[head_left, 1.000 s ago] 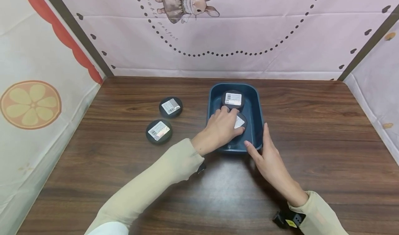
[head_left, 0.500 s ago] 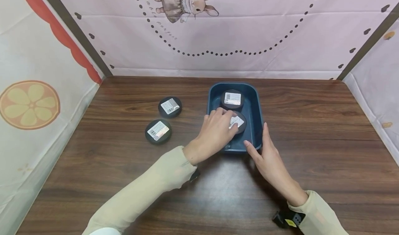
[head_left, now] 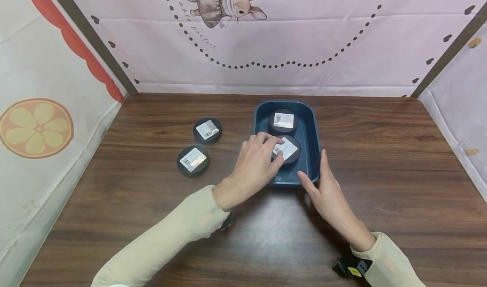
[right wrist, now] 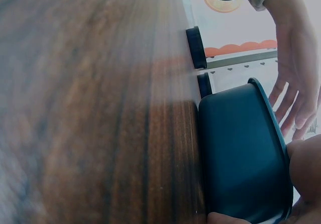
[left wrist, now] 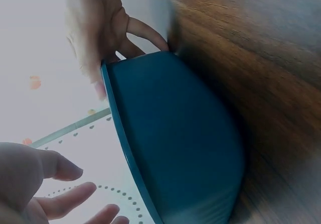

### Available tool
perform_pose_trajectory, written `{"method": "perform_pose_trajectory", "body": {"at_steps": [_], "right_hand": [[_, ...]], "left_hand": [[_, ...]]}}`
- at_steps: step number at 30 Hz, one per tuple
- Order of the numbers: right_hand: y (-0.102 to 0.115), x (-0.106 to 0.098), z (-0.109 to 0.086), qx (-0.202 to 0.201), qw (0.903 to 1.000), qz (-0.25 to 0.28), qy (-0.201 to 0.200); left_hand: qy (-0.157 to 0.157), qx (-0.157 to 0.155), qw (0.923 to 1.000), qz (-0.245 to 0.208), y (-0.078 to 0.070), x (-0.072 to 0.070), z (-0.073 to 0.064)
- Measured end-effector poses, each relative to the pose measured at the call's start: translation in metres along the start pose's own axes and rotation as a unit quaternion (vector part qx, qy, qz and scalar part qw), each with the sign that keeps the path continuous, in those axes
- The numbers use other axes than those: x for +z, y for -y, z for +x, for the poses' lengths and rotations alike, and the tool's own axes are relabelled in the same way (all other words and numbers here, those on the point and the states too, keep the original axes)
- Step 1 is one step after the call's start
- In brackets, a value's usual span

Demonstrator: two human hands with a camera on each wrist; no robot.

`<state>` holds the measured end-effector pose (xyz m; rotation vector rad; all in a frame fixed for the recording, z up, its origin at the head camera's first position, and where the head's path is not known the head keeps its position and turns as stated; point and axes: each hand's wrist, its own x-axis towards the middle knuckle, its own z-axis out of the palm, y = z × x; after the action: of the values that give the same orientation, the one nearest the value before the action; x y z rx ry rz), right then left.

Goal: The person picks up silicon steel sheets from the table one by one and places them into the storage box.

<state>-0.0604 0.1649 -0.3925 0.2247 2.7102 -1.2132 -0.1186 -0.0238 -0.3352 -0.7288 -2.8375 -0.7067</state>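
A dark blue tray [head_left: 313, 139] holds two black round discs with white labels. One labelled disc [head_left: 283, 121] lies toward its far end; another labelled disc [head_left: 287, 149] lies nearer the middle. Over the left side of the tray my left hand [head_left: 253, 162] hovers at the nearer disc, fingers relaxed. In the left wrist view nothing shows between its thumb and fingers. My right hand [head_left: 331, 194] holds the tray's near right corner, thumb over the rim and fingers along the outer wall. The right wrist view shows the tray's side wall [right wrist: 246, 153] beside that thumb.
Left of the tray, two more black discs lie on the brown wooden table [head_left: 380, 173]: a farther disc [head_left: 207, 130] and a nearer disc [head_left: 193, 161]. A printed cloth wall [head_left: 304, 42] stands behind the table, with others on both sides.
My left hand has drawn back to the left and toward me, off the nearer disc, uncovering more of its label. The right hand and the tray stay put.
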Motion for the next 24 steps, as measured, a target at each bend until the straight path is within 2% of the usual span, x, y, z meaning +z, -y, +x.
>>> {"method": "perform_pose_trajectory", "body": {"at_steps": [4,13,24], "right_hand": [[0.0,0.0,-0.001,-0.001,1.0,0.002,-0.001],[-0.002,0.0,0.0,0.001,1.0,0.004,0.0],[-0.002,0.001,0.001,0.0,1.0,0.006,-0.002]], "left_hand": [[0.002,-0.012,0.9999,-0.004,0.003,0.0,-0.004],[-0.023,-0.022,0.9995,-0.003,0.011,0.006,-0.015],[-0.008,-0.018,0.999,-0.041,0.023,0.01,-0.025]]}}
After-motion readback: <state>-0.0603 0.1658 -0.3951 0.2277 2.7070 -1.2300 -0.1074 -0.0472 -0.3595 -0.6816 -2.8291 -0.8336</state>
